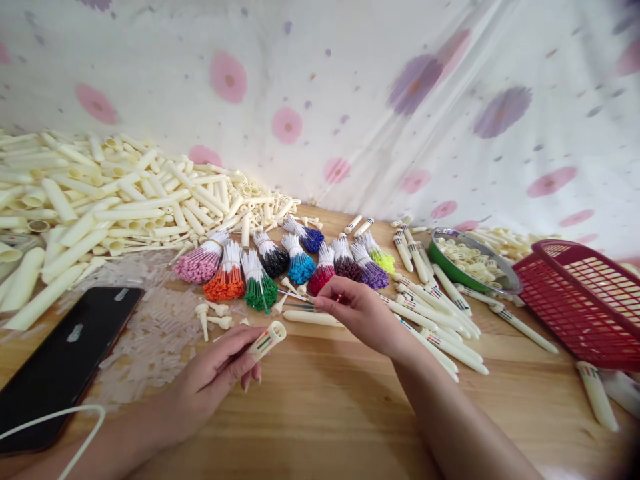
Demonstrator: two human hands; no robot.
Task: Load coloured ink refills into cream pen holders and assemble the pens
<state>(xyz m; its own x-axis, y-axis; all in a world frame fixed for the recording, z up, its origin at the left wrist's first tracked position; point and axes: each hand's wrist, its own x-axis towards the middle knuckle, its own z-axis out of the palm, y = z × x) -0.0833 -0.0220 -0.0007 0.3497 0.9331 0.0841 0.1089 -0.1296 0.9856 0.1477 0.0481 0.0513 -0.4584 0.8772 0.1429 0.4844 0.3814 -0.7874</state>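
My left hand (220, 373) is closed around a cream multi-colour pen barrel (267, 339), its round open end tipped up and coloured sliders showing in its slots. Over the table, my right hand (363, 313) pinches what looks like a thin pen refill (295, 295); a speck of red shows at the fingertips, and the rest is hidden by the fingers. Just beyond both hands stand tied bundles of refills with white tubes and coloured ends, among them green (260, 291), orange (225, 288), pink (197, 265) and red (323, 272). A cream barrel (313, 318) lies under the right hand.
Cream pen tubes (115, 193) are heaped at the left, beside clear plastic bits (145, 333) and a black phone (70, 360) with a white cable. On the right lie several pens (435, 320), a green bowl (453, 273) of small parts and a red basket (580, 307).
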